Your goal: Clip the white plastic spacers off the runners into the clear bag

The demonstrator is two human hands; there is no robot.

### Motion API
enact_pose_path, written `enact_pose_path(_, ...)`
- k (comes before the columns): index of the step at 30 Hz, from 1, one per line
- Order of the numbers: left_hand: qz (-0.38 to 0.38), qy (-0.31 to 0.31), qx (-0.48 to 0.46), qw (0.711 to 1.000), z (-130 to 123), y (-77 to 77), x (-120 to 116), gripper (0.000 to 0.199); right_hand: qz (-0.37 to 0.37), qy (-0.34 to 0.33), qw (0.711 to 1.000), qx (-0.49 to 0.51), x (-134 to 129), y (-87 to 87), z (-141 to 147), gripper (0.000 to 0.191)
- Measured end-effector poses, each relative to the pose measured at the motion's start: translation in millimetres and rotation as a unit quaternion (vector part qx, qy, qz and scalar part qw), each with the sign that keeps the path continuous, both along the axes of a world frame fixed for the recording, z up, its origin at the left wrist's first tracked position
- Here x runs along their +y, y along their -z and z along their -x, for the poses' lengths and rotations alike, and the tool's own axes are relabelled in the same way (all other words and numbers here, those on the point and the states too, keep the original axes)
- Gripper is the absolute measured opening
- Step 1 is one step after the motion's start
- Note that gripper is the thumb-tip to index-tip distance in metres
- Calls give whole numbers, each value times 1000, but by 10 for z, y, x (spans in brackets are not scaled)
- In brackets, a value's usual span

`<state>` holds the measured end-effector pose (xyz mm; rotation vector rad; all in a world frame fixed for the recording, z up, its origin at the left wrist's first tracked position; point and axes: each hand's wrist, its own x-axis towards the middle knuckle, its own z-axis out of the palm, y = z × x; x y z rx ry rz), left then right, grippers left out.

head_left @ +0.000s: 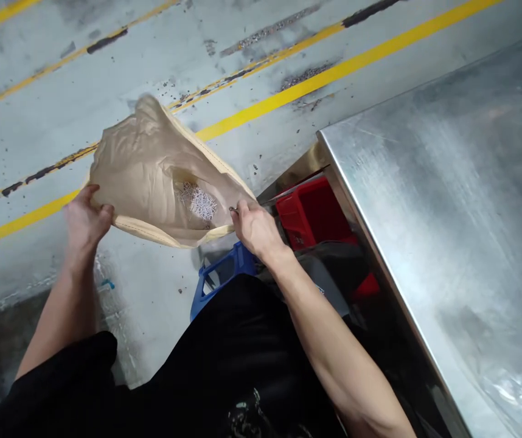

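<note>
flr (160, 55), bag (128, 173) btwn lh (86, 222) & rh (258, 230)

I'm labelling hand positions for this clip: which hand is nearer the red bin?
The right. The right hand grips the paper bag at the edge nearest the red bin; the left hand holds the bag's opposite side, farther away.

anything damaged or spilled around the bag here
The floor looks rough: one yellow line is worn, with dark patches breaking up its paint, and dark specks lie scattered about. A small blue scrap also lies there. The bag shows no clear tear, and the white pieces lie inside it.
</note>
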<state>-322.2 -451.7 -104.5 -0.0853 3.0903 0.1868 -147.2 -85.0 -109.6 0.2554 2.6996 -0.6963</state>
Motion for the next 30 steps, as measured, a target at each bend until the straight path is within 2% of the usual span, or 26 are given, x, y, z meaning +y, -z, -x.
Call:
enact_pose_path(3, 51, -7, 4, 999, -55, -281, -100, 73, -4, -14, 998, 58, -29, -402, -129, 28)
enact_pose_path(5, 95, -7, -47, 994, -150, -309, -155, 67, -9, -4, 991, 131, -25, -477, -260, 26)
enact_pose_path(7, 122, 4, -118, 986, -248, -195, -148, 53, -19, 1, 988, 152, 4, -393, -364, 25)
enact_pose_path(9, 125, 24, -168, 977, -321, -20, -72, 40, -28, 1, 987, 161, 50, -233, -424, 24)
enact_pose_path(12, 120, 60, -190, 973, -372, 137, 114, 46, -38, 2, 984, 174, 119, -57, -469, 23)
enact_pose_path(14, 112, 85, -182, 973, -372, 111, 243, 48, -45, 6, 982, 181, 150, -50, -496, 23)
enact_pose_path(19, 106, 121, -110, 981, -329, -167, 490, 64, -59, 15, 979, 196, 136, -279, -620, 32)
enact_pose_path(21, 112, 134, -99, 980, -312, -236, 554, 65, -65, 20, 979, 193, 95, -318, -671, 34)
enact_pose_path(23, 124, 151, -112, 974, -294, -249, 602, 64, -72, 26, 981, 180, 57, -263, -697, 32)
enact_pose_path(27, 153, 187, -176, 954, -265, -211, 692, 56, -78, 36, 987, 133, 40, 6, -681, 21)
enact_pose_path(30, 160, 195, -181, 951, -279, -267, 809, 60, -72, 42, 990, 110, 79, 108, -668, 19)
